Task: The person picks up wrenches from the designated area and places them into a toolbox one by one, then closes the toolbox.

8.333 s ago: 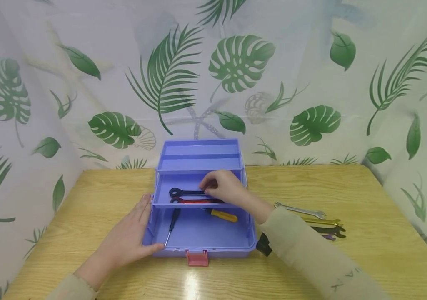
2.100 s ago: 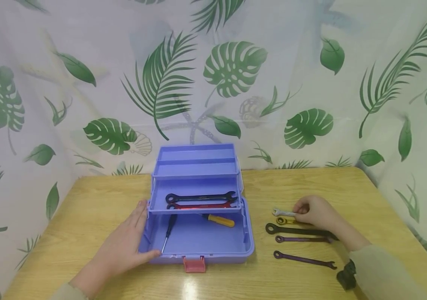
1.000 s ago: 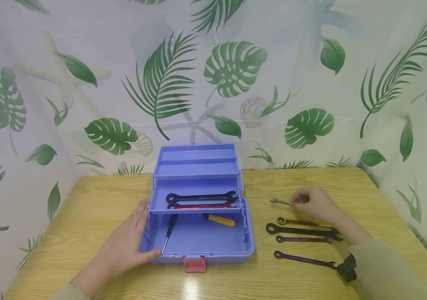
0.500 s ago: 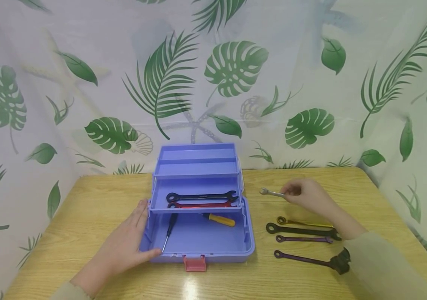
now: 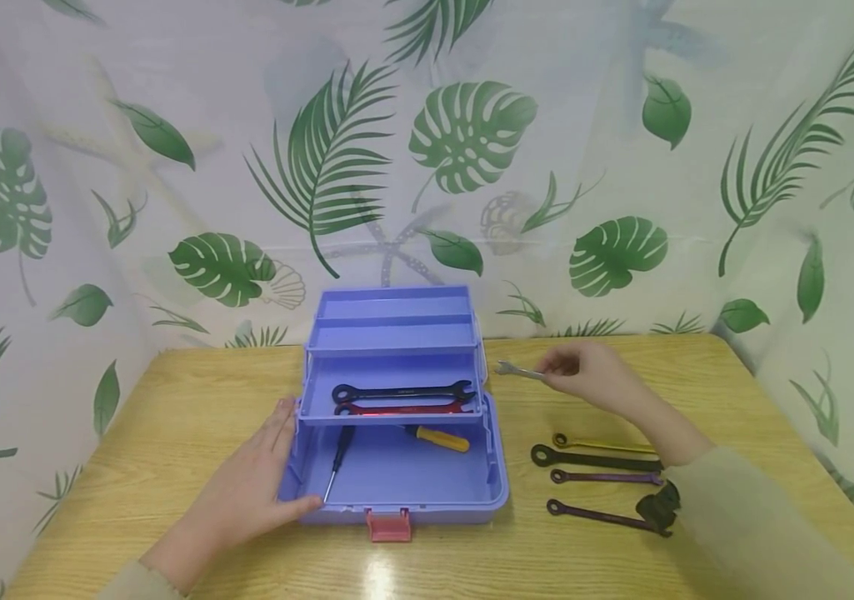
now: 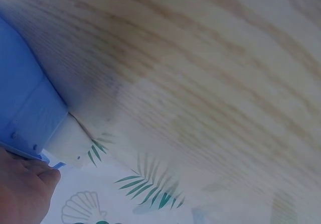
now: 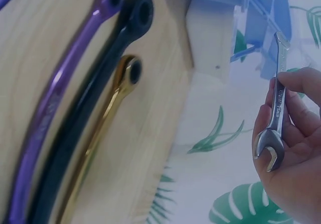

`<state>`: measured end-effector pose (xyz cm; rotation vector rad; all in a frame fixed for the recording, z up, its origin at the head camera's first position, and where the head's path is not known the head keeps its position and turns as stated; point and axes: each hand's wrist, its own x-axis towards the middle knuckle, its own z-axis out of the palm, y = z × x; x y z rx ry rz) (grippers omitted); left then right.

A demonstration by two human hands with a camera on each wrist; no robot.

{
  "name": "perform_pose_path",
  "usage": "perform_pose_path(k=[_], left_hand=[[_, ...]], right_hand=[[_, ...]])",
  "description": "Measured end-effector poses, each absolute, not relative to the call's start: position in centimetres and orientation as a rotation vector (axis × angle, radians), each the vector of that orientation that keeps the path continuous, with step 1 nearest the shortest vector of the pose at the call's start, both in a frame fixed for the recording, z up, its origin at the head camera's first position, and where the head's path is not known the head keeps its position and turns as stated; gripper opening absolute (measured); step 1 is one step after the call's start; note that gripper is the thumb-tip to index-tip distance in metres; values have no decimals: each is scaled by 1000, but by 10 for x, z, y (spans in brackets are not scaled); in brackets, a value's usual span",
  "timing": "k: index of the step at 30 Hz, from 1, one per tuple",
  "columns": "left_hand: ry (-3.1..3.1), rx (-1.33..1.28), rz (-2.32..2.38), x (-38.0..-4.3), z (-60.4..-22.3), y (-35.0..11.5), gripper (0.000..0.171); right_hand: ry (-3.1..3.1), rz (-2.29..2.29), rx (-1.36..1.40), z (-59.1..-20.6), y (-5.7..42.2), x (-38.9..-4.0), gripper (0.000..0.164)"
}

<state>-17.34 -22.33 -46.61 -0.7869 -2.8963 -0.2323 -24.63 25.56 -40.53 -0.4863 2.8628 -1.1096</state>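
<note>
My right hand pinches a silver combination wrench between thumb and fingers, just right of the toolbox. The right wrist view shows this wrench lying along the fingers, its open end near the palm. My left hand rests with straight fingers along the left side of the blue-purple toolbox, its thumb at the front rim. In the toolbox's middle tray lie a black wrench and a red wrench. A dark-handled screwdriver and a yellow-handled screwdriver lie in the bottom.
Right of the toolbox, a gold wrench, a black wrench and two purple wrenches, one nearer and one behind, lie on the wooden table. A leaf-patterned sheet hangs behind. The pink latch hangs at the front.
Earlier my right hand was at the black wrench in the tray. It then took the silver wrench from the row and carried it up and left toward the toolbox. My left hand stays put.
</note>
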Motion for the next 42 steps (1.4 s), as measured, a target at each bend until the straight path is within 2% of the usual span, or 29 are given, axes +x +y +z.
perform_pose_path(k=[16,29,42], left_hand=[[-2898,-790,-206,-175,-466,-223,122],[-2890,-794,-200,-174,-467,-224,122],[-2893,-795,-212,-175,-468,-224,122]], right_hand=[[2764,-1193,-617,-387,205,-246,9],[2692,-1221,-760,-396,168,-251,11],[2687,-1138,-756,-400,132,-253,8]])
